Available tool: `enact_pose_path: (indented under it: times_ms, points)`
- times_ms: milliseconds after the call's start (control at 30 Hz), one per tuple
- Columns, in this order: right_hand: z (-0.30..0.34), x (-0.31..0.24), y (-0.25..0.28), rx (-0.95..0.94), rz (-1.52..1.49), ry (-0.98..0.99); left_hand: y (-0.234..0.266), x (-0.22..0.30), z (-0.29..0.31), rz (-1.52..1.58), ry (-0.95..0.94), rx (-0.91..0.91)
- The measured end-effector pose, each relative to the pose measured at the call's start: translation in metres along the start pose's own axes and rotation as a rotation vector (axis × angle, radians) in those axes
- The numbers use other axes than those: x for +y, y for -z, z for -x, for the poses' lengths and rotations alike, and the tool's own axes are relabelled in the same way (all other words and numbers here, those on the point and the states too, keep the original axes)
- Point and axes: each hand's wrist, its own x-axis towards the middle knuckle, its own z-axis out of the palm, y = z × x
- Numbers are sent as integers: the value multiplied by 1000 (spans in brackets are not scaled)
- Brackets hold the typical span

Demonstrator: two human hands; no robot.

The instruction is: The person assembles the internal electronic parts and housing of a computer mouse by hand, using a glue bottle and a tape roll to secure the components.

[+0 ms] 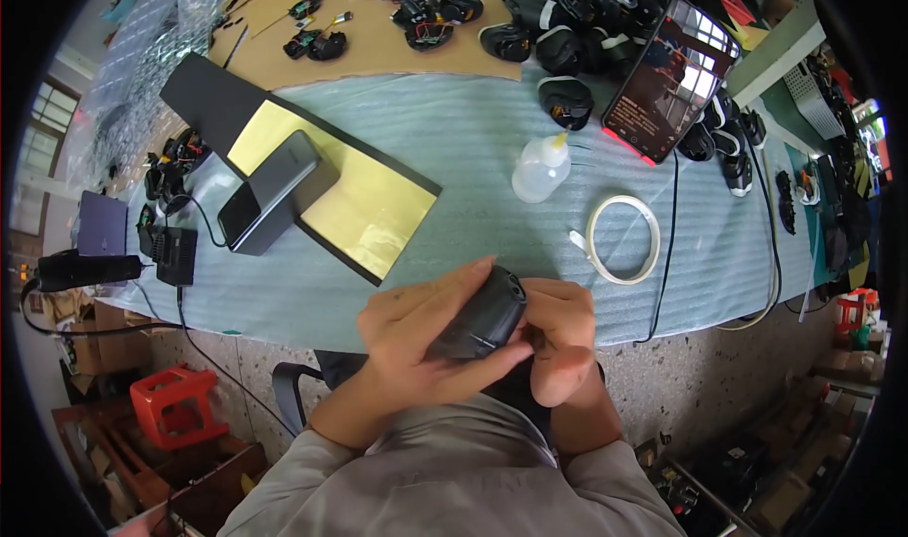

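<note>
My left hand (409, 327) is closed round a dark, rounded plastic casing (480, 321), held in front of my body at the table's near edge. The casing is tilted, and its narrow end with small openings points up and away. Against its right side, my right hand (564, 337) has its fingers curled in and its thumb pressed toward them. Whatever those fingers pinch is hidden from view. Beyond my hands stand a translucent squeeze bottle (541, 170) with a yellow tip and a ring of whitish tape (593, 253) lying flat.
A black box-shaped device (284, 195) rests on a yellow sheet (378, 217). A phone (670, 83) leans at the back right beside several black casings (566, 100). Cardboard (378, 55) at the back bears opened units. Black cables (668, 253) cross the table; a red stool (175, 407) stands lower left.
</note>
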Motion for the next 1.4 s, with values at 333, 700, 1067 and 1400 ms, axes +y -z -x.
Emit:
enact_pose_path:
  times_ms: [333, 700, 1067, 1400]
  points:
    - [-1, -16, -5, 117, -6, -36, 9, 3, 18, 203, 131, -7]
    - [-6, -12, 1, -102, -237, -55, -5, 4, 25, 625, 338, -98]
    - [-4, -5, -2, -23, -210, 91, -20, 2, 32, 753, 302, 49]
    - [-8, -15, -4, -99, -203, 15, -8, -3, 33, 699, 295, -50]
